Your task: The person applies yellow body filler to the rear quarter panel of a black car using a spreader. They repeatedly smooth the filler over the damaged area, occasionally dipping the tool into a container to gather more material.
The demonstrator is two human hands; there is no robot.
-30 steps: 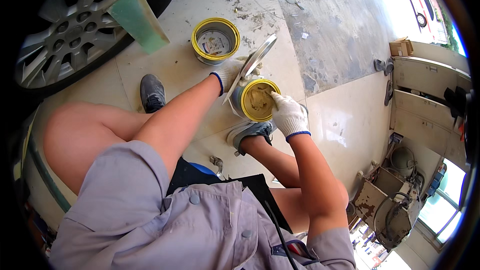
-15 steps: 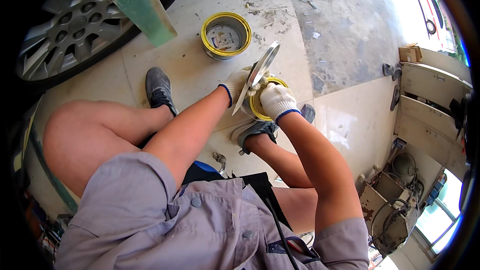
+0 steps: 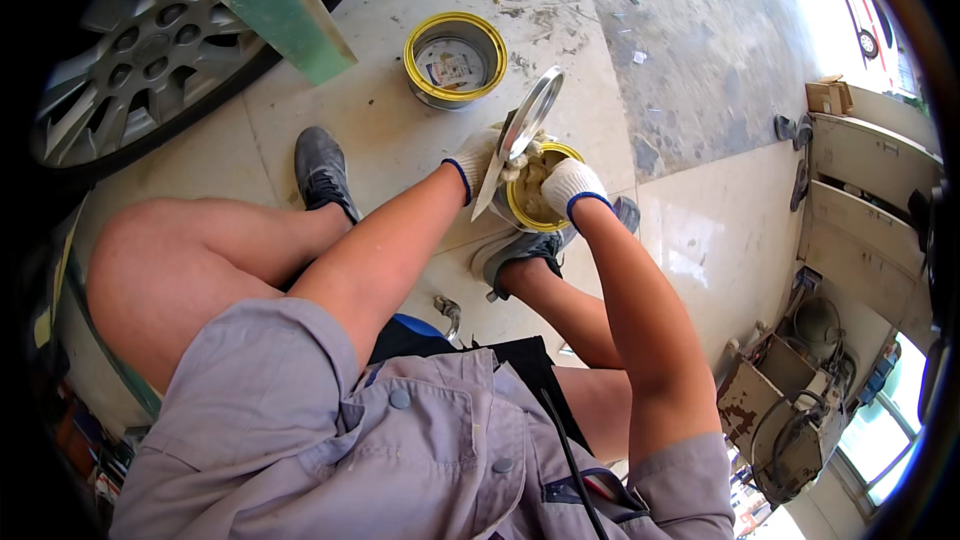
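Car wheel [image 3: 150,60] w/ silver alloy spokes top left, a green board [image 3: 290,15] leaning against it. Concrete floor [image 3: 400,140] pale, stained, w/ debris near top. Person crouches, grey work shirt, dark shoes; the left shoe [image 3: 322,170] sits flat on floor.

Second yellow-rimmed can [image 3: 455,60] stands open on floor, well apart from the hands, towards the wheel.

Main item: open yellow-rimmed tin [image 3: 535,190] on floor just in front of the right shoe [image 3: 520,250], between both gloved hands. Contents look pale, thick, paste-like; can't tell the exact stuff.

Round metal lid [image 3: 525,125], shiny, tilted on edge at the tin's left rim. Left hand [image 3: 480,155], white knit glove w/ blue cuff, closed around the lid's lower edge. Right hand [image 3: 570,185], same glove, fingers curled down inside the tin mouth; whether it grips a tool or a lump of paste, can't tell.

Handling, as judgement: tin prob fairly heavy if full, rigid steel wall, best held round the body or braced by the rim. Lid thin, stiff, light, edge maybe sharp; hold by rim, gloves help. Paste likely sticky and soft, so gloves get slippery and smeared.
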